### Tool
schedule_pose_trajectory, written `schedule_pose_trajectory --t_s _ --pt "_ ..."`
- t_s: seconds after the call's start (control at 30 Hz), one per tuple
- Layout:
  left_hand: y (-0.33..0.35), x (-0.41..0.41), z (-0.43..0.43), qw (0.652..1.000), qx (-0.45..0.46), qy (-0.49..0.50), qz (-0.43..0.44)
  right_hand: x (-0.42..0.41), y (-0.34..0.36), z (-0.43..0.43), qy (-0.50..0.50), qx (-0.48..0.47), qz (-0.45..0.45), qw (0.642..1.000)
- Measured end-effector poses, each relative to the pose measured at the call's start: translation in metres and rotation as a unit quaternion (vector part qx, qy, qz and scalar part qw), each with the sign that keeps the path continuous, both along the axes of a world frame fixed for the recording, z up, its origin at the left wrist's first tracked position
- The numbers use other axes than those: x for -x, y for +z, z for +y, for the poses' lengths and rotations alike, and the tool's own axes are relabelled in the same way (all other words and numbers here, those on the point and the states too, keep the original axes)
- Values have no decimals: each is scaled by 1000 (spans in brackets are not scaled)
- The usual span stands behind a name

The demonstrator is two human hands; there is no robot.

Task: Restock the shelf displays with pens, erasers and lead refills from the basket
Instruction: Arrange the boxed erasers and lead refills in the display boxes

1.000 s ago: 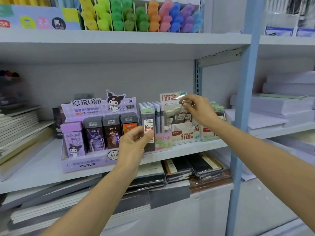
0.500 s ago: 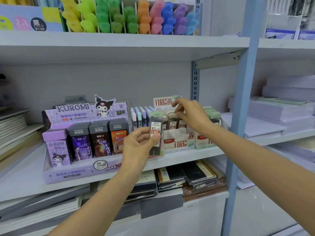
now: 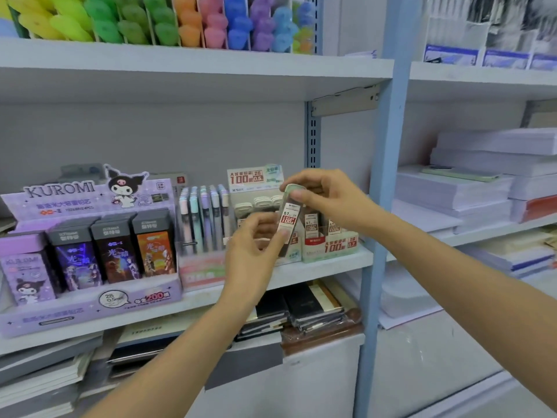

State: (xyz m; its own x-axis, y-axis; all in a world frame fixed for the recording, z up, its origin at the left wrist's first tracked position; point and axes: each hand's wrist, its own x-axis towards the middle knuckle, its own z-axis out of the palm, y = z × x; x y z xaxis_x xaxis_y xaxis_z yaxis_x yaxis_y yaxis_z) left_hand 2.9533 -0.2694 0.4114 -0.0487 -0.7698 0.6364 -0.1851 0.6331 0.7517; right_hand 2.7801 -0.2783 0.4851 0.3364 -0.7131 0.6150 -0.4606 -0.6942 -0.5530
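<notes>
A lead refill case, carried a moment ago by the left hand alone, is now shared between both hands at centre frame, just in front of the refill displays on the middle shelf. The right hand, which had been reaching into the displays, has come back to pinch the case's pale cap between thumb and forefinger. The left hand's fingers pinch its lower end. The handover suggests the case is about to be slotted among the refills; it is not yet in place. Its label reads "0.7" above a red "100". The red-and-white display box behind it shows "100" and "0.7", and the header card reads "100" and "2B 0.5". At left, the purple KUROMI display carries "2B 0.5mm" and "200". The basket is out of view.
</notes>
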Motion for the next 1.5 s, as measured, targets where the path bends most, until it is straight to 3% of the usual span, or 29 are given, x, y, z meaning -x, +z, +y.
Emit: schedule_pose_trajectory --t_s 0.07,0.2,0.4,0.7,1.0,1.17,1.3,1.4,1.5 --pt "-5 6 -3 987 77 63 -123 24 5 5 -48 46 -38 997" --pt "-16 15 -7 915 164 117 -349 67 7 10 -141 118 -62 981" --pt "-27 29 -15 834 183 163 -494 90 -4 13 -209 157 -4 965" --pt "-27 30 -17 823 182 180 -507 88 0 4 -219 159 4 963" --pt "-29 31 -19 825 184 178 -503 79 -21 -13 -222 49 135 964" --pt "-26 25 -19 829 199 149 -501 70 -46 -13 -284 78 152 943" --pt "-21 4 -6 851 198 130 -469 54 -47 -3 -310 130 116 935" --pt "-20 -28 14 867 210 168 -420 17 -43 10 -269 202 64 940" --pt "-22 -72 34 866 243 227 -373 -46 -47 20 -151 208 52 965"
